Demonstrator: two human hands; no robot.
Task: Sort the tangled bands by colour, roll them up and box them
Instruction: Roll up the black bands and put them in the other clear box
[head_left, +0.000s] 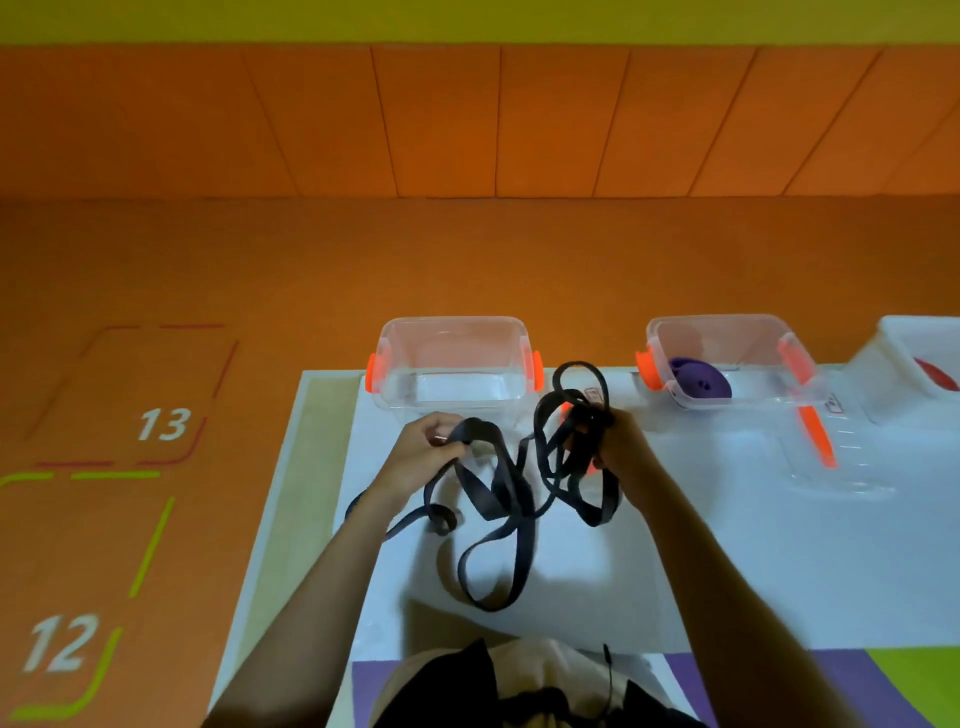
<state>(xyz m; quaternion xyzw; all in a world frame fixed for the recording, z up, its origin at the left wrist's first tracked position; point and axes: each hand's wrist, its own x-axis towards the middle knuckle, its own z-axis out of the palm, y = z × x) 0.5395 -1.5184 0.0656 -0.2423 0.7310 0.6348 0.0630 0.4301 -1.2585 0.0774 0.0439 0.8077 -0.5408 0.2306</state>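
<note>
Pinches one strand of the black band (498, 499) in the curled fingers of the left hand (423, 447), just in front of the empty clear box (452, 325). Clutches a bunch of its loops in the right hand (608, 441), fingers wrapped round them, at that box's right front corner. Holds the two apart, likely to draw the tangle open. Lets slack loops trail on the white table (727, 571), nearer the body than the box. Has a purple roll (698, 382) already lying in a second clear box (727, 325), right of the empty one.
</note>
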